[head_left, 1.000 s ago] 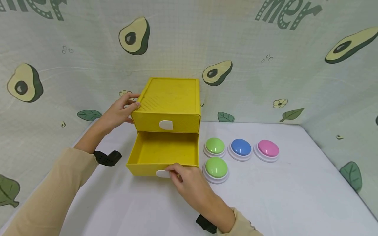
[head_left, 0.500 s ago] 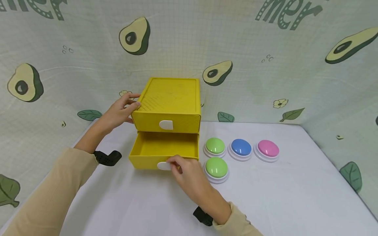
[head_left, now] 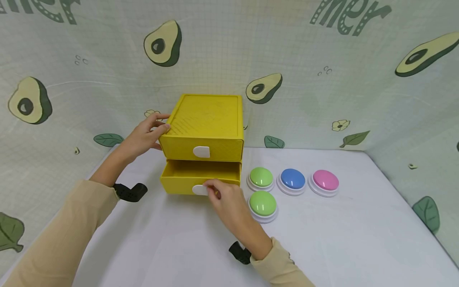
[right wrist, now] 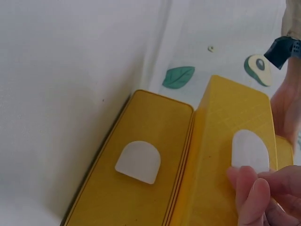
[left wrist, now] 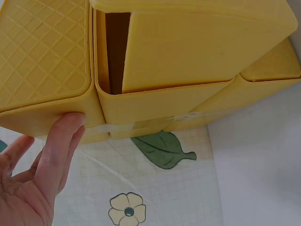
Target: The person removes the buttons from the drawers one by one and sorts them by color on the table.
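A yellow two-tier drawer box (head_left: 208, 115) stands on the white table. My left hand (head_left: 143, 135) steadies its left side, fingers and thumb touching near the top edge; the left wrist view shows the fingertips against the yellow wall. The lower drawer (head_left: 179, 185) sticks partly out of the box, and the upper drawer (head_left: 224, 150) sits flush. At the lower drawer's front, my right hand (head_left: 229, 203) pinches the white tab handle (right wrist: 250, 147) between thumb and fingers. Another white tab (head_left: 201, 152) is on the upper drawer.
Right of the box lie two green buttons (head_left: 261, 176) (head_left: 263, 203) on white bases, a blue button (head_left: 293, 178) and a pink button (head_left: 326, 180). The nearer green one is close beside my right hand. A patterned cloth (head_left: 215, 48) hangs behind the table.
The lower drawer has slid inward, away from me, and my right hand has moved with it on the tab. My left hand and the buttons have stayed in place.
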`<state>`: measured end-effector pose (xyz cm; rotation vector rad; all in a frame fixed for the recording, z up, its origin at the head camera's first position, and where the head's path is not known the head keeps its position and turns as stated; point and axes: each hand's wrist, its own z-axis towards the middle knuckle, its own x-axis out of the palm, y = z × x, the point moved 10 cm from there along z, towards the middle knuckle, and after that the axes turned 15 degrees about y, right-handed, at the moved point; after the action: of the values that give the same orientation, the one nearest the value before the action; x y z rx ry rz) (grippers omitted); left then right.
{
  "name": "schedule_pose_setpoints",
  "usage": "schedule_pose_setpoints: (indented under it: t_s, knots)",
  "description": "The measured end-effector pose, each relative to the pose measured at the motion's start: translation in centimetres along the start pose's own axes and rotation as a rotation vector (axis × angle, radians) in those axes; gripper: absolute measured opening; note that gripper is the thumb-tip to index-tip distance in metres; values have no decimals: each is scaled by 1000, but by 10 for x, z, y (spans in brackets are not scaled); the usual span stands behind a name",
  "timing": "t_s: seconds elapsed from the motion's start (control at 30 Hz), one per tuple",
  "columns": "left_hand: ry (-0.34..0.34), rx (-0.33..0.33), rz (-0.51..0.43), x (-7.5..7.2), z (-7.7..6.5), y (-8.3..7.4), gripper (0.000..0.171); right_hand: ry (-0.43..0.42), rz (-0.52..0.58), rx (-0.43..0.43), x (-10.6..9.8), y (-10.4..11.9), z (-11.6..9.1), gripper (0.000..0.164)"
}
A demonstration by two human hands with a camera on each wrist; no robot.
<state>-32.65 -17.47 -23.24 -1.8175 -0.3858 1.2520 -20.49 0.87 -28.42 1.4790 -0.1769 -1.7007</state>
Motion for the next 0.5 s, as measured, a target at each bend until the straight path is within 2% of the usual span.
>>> schedule_pose_setpoints:
  t_s: [0.5]
  knots:
    - [15, 21, 2, 1, 0, -3, 54, -44, -12, -27, -4, -3, 11, 9]
